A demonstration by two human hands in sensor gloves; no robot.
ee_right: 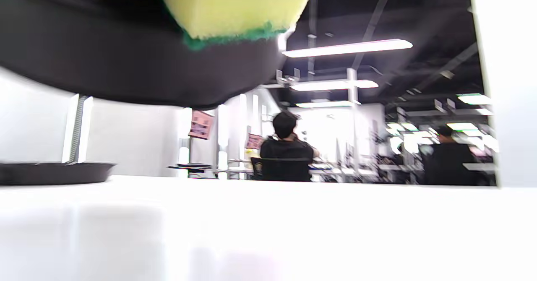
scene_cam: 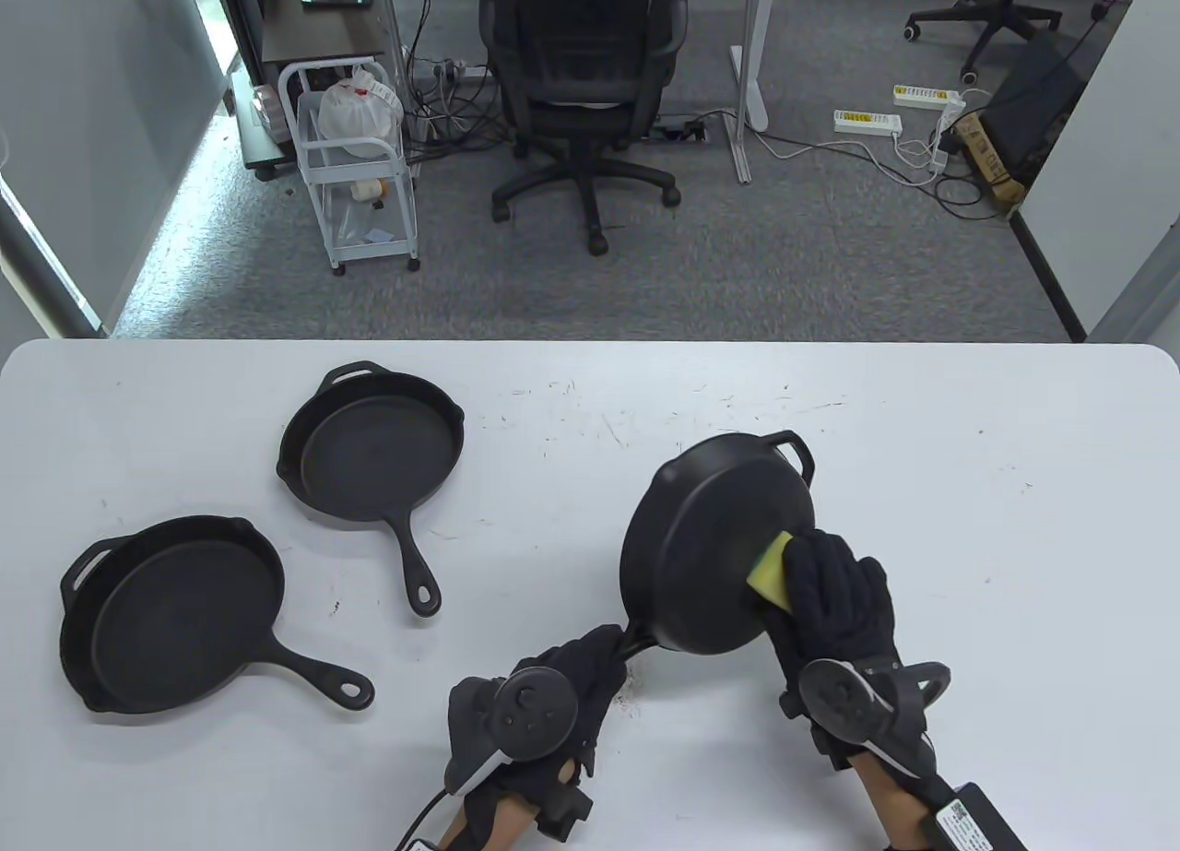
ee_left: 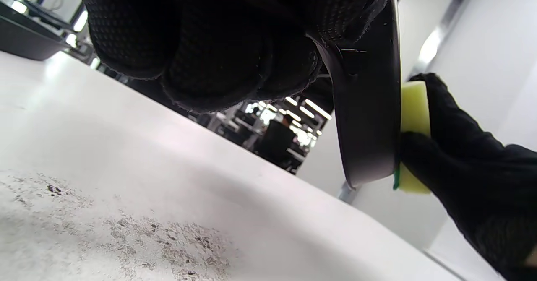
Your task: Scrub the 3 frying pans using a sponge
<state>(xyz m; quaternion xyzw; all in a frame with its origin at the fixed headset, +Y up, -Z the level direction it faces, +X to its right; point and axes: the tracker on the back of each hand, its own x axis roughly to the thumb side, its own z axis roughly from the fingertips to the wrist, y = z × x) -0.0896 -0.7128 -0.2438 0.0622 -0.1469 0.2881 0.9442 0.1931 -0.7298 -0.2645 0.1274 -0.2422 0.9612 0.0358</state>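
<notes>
Left hand: the left hand (scene_cam: 544, 703) sits nearest the bottom edge of the table view, its fingers curled round the handle of the raised pan; the left wrist view shows the glove (ee_left: 201, 42) wrapped tight on it.
Right hand: the right hand (scene_cam: 843, 611) grips the sponge (scene_cam: 772, 570) and presses it flat against the pan's underside.
Sponge: yellow with a green scouring layer (ee_right: 235, 37), the green side against the metal.
Raised pan: the raised pan (scene_cam: 710, 547) is lifted off the surface and tipped on edge, its underside facing the camera in the table view and its loop handle (scene_cam: 793, 450) at the far end.
Surface: the white surface (scene_cam: 968, 519) has dark crumbs just beside the left hand (ee_left: 126, 230).
Large pan: the large pan (scene_cam: 175, 611) lies flat at the near left, handle pointing right.
Small pan: the small pan (scene_cam: 373, 455) lies flat just beyond it, handle pointing toward the person; the two pans are near each other but apart.
Beyond the surface: an office chair (scene_cam: 585, 86) and a white cart (scene_cam: 355, 159) stand on grey carpet.
Far background: in the blurred right wrist view, what looks like a seated person (ee_right: 287, 153) faces away.
</notes>
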